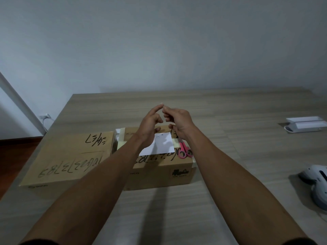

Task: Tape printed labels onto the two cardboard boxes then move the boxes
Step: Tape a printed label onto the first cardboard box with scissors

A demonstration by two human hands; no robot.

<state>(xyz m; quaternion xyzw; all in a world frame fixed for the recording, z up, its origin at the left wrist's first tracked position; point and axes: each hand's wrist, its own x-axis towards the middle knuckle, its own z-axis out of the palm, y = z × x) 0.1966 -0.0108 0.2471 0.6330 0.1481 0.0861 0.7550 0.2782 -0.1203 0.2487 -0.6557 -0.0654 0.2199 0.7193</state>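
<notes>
Both hands are up over the boxes. Our left hand [150,123] has the index finger stretched forward and the rest loosely curled. Our right hand [178,121] is curled, with thumb and forefinger close together. The two index fingertips nearly meet above the table. It looks like a small piece of clear tape is being handled between them, but we cannot tell: nothing visible in the pinch.

Where the task things are:
- White printed paper label [159,145] lies flat on top of the right brown cardboard box [159,172], partly under our wrists. It's likely staged there so tape goes straight on. We can't see whether any edge is taped yet.
- Pink-handled scissors [184,151] rest on the same box top, just beside the label's right edge, handy for cutting tape.
- Left brown cardboard box with black handwritten marker numbers [67,156] sits touching the right one, side by side on the pale wood-grain table [230,191]. No label shows on it.

A white handheld device [316,183] lies at the right table edge and a white rectangular tray-like unit [306,125] farther back, both well apart from the boxes.

Our judgement: early stage, first label being fixed, boxes not yet moved.
</notes>
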